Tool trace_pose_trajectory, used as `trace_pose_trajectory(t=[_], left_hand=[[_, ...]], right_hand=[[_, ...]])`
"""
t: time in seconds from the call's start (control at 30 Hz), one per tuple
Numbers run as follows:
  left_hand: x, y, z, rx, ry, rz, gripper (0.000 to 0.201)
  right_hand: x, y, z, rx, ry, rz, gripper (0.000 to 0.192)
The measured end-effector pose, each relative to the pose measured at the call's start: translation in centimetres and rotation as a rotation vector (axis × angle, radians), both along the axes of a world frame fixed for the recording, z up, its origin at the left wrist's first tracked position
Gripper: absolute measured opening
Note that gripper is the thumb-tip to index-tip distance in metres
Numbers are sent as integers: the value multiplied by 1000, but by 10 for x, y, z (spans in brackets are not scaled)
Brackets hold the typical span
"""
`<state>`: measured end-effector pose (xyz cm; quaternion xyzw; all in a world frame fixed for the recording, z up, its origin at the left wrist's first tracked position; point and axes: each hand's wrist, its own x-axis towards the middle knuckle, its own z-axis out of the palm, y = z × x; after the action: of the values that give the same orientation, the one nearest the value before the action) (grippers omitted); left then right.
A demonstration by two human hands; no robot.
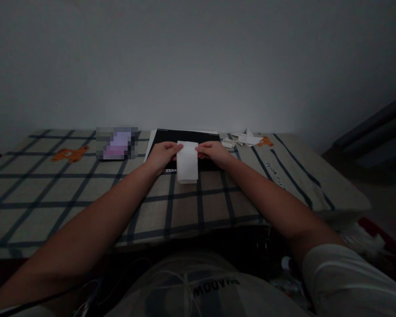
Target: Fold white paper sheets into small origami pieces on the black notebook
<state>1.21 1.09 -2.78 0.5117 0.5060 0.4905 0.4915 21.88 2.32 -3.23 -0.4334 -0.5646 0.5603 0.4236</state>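
I am sitting in a dim room at home, most likely a bedroom. In front of me is a bed (86, 193) covered with a beige sheet (36, 185) crossed by dark checked lines and printed with small orange teddy bears (69, 154), which is bedding, not work furniture. A bare pale wall (198, 61) stands right behind it. A black folder (185, 136) and scraps of folded white paper (247, 140) lie on the sheet. To my right, clutter is piled on the floor (366, 237) beside the bed.
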Motion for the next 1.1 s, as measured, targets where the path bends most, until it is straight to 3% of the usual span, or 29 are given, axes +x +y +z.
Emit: trace_pose_trajectory(t=[0.6, 0.93, 1.1], left_hand=[[-2, 5, -4, 1, -69, -2, 33], [1, 3, -2, 114, -21, 82, 11], [0, 1, 1, -4, -64, -30, 15]], right_hand=[[1, 4, -4, 60, -51, 28, 15], [0, 4, -4, 72, -31, 13, 12], [3, 8, -5, 94, -24, -99, 15]])
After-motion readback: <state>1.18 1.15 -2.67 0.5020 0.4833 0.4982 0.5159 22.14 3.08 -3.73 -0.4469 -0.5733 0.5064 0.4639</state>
